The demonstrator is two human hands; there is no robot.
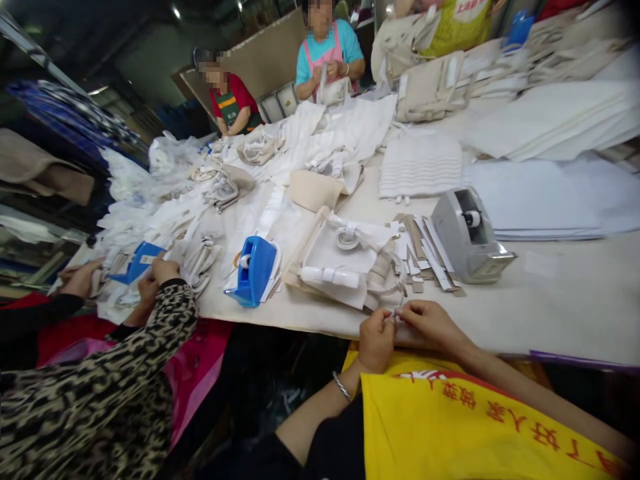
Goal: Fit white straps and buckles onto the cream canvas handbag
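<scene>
At the table's front edge my left hand (377,341), with a braided bracelet at the wrist, and my right hand (431,323) meet fingertip to fingertip. Both are closed in a pinch; what lies between them is small, pale and too blurred to name. Just beyond them a cream handbag (327,247) lies on the table, with white wrapping and a clear-wrapped handle (401,267) curving toward my fingers. To the bag's right are several white and grey-brown strips (423,250). A grey tape dispenser (467,233) stands beside the strips, and a blue tape dispenser (254,270) is left of the bag.
A co-worker in a patterned sleeve (173,313) works at my left near another blue tape dispenser (137,262). Two people stand across the table (550,293). Stacked white sheets (535,197), a ribbed white piece (420,163) and more bags (433,87) lie farther back.
</scene>
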